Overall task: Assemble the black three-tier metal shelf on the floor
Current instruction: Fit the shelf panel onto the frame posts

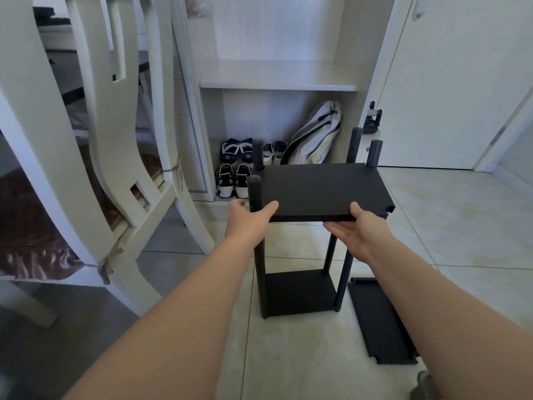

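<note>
1. Two tiers look unfixed: a spare panel (380,321) lies flat on the floor (432,226), right of the bottom tier (300,290).
2. The right hand (356,229) pinches the shelf panel (320,189), thumb above and straight fingers beneath, holding it level. The left hand (248,219) sets its thumb on the near corner; its finger curl is unclear.
3. Four poles (356,145) fence the panel, so its corner notches must meet them. A chair (115,140) crowds the left.

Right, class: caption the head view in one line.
Left hand and right hand hold a flat black metal shelf panel against upright black posts.
</note>
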Demonstrator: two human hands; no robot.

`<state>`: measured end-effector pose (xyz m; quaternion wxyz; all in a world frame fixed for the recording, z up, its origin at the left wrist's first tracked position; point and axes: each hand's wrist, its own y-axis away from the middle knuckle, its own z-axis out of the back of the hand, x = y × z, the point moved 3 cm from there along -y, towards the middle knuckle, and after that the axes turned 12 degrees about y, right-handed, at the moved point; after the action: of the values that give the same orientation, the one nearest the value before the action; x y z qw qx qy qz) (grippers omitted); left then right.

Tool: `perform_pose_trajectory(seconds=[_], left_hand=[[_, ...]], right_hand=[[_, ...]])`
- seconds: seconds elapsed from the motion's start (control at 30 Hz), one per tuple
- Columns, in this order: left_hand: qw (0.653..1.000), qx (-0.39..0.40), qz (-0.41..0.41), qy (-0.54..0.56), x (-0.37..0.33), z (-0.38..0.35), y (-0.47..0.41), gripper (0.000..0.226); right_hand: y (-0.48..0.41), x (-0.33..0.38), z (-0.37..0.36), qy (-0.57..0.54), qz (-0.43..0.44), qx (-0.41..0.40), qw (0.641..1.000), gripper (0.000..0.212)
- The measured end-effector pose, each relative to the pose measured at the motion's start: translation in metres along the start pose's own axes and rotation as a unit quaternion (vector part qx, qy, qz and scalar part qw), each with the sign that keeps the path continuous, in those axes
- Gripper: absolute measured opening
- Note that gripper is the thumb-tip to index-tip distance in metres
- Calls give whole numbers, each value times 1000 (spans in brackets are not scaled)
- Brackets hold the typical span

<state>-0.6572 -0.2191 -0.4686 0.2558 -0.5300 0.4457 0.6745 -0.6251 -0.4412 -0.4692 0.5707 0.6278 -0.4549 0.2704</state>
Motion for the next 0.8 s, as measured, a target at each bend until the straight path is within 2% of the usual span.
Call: perform_pose_trajectory(seconds=[0.1, 0.23, 0.47, 0.57, 0.67, 0.73, 0.8], left_hand=[[998, 38, -40, 16, -3, -6, -4, 36], [996, 16, -81, -20, -1, -11, -13, 11], [987, 39, -126, -94, -6, -10, -26, 8], [990, 37, -124, -50, -5, -12, -24, 12], [996, -38, -67, 38, 1, -16, -13, 42], [984, -93, 63, 142, 10, -20, 3, 67], [967, -30, 164, 195, 15, -33, 15, 64]], right_hand=[[2, 1, -1, -3, 3, 3, 1000, 33], [4, -1, -4, -20, 5, -6, 1000, 34], [8, -9, -9, -59, 11, -44, 997, 33], [9, -10, -12, -63, 11, -54, 996, 32], [9, -10, -16, -67, 15, -53, 996, 32], [8, -10, -20, -63, 18, -49, 997, 33], [9, -11, -23, -55, 18, -43, 997, 34]])
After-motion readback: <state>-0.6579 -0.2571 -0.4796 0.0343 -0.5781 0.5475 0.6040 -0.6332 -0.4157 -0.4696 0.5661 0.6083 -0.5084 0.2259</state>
